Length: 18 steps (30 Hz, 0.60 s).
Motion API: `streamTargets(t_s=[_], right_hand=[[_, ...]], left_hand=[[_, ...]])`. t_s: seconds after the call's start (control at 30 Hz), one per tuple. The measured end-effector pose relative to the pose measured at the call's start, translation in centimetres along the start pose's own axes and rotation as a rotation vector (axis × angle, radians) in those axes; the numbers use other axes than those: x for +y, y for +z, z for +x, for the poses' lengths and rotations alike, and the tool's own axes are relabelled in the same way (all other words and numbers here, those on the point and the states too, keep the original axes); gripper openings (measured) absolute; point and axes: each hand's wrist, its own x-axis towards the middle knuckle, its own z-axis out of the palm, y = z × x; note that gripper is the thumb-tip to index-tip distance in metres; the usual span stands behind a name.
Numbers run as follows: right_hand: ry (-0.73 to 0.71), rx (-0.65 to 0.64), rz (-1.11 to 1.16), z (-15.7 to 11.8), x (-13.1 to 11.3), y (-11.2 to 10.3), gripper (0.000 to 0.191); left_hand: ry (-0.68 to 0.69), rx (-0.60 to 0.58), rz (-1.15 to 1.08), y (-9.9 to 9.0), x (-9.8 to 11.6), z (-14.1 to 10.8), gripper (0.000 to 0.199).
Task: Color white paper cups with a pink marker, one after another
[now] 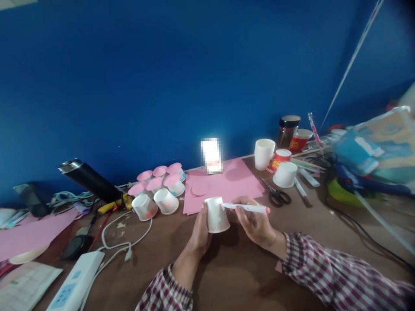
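Observation:
My left hand (200, 231) grips a white paper cup (216, 216), which is upside down with faint orange marks low on its side. In my right hand (256, 224) is a white marker (248, 208) with an orange end, held like a pen, its tip at the cup's upper side. Behind the cup lie sheets of pink paper (233, 181), with a cut pink circle (200, 188) on top. To the left, two upturned white cups with orange marks (145, 207) stand in front of several cups topped with pink paper (154, 184).
Scissors (279, 196), a white roll-like cup (285, 174), a tall white cup (264, 154), red paper cups (281, 158) and a dark-lidded jar (288, 131) stand right. At left are a black flask (90, 179), cables and a power strip (76, 283). A blurred bright object (212, 155) is against the wall.

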Motion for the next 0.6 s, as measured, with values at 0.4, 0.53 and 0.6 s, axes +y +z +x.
streamTargets(t_s=[0.4,0.53,0.6], right_hand=[[0.069,-0.028,0.024,-0.4,0.2,0.1,0.013],[0.050,-0.037,0.052,-0.5,-0.2,0.2,0.009],[0.004,-0.046,0.029,-0.4,-0.5,0.1,0.008]], left_hand=[[-0.020,0.042,-0.008,0.7,0.5,-0.3,0.067],[0.002,0.047,-0.021,1.3,0.9,-0.5,0.055],[0.027,0.055,-0.036,1.5,1.1,-0.5,0.051]])
